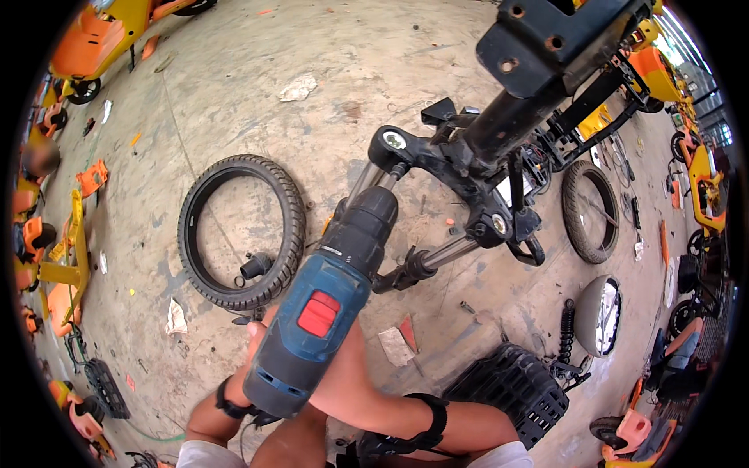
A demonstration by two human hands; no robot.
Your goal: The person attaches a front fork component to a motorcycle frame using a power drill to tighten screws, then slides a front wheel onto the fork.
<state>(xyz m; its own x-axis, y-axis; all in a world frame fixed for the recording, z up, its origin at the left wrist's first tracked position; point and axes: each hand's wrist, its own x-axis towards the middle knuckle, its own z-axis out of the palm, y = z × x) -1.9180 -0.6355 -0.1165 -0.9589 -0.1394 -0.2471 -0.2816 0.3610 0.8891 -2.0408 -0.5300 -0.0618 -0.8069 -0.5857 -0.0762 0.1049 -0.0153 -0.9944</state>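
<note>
Scooter front fork (468, 148), black and upended over the concrete floor (328, 70), is looking heavy and rigid, best steadied by its thick steering column rather than the slick chrome stanchions. Blue cordless drill (320, 312) is pointing its chuck at the fork's lower bracket; it seems dense and top-heavy, gripped low on the handle. Right hand (351, 374) is wrapping that handle, fingers curled tight, while the left hand (242, 366) is bracing beside it, its fingers hidden. A loose tyre (242, 234) is lying nearby.
</note>
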